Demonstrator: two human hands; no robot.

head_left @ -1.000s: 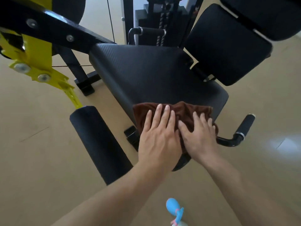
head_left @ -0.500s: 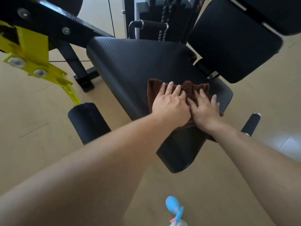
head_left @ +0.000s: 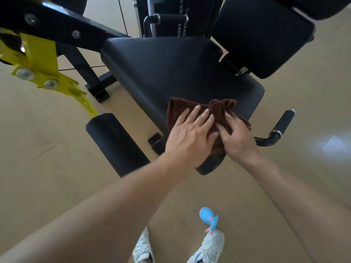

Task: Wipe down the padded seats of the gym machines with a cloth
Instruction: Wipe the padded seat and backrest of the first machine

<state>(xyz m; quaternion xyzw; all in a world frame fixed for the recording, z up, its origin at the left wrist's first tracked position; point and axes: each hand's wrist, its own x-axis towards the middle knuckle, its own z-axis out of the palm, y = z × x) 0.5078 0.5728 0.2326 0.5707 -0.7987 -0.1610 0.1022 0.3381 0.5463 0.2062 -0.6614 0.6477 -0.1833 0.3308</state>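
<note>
Floor (head_left: 47,186) tan, smooth, with faint seams; bright glare patch (head_left: 330,143) lay at right, possibly daylight from a window out of view. Black machine frame (head_left: 57,29) with yellow bracket (head_left: 38,59) stood at left. Weight stack (head_left: 182,14) rose behind.

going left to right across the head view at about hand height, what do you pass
black foam roller → left hand → right hand, both flat on the brown cloth → black side handle grip
</note>
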